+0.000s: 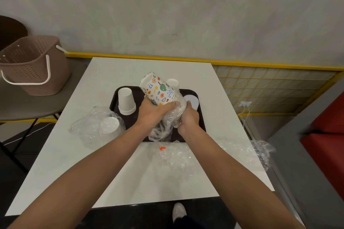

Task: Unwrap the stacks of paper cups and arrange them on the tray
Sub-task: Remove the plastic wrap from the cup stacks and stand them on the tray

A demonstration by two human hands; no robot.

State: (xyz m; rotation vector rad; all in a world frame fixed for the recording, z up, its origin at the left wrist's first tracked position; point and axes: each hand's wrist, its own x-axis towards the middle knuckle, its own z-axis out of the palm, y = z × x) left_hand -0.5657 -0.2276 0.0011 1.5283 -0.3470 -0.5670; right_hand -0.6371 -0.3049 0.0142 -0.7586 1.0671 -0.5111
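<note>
Item: patterned cup stack (160,91), tilted above the black tray (197,117). Our left hand (155,112) gripped it; our right hand (188,117) pinched the clear wrap (167,126). Risk: a hard tug could topple the white stack (126,101).

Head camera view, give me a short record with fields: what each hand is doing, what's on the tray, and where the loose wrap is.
left hand: grips the patterned cup stack, tilted, bottoms up
right hand: pulls the plastic wrap off the stack's rim end
tray: black, on the white table
on tray: plain white cup stack upside down at left; more white cups behind the hands
still wrapped: white cups in plastic, left of the tray
loose wrap: discarded plastic on the table, near right
</note>
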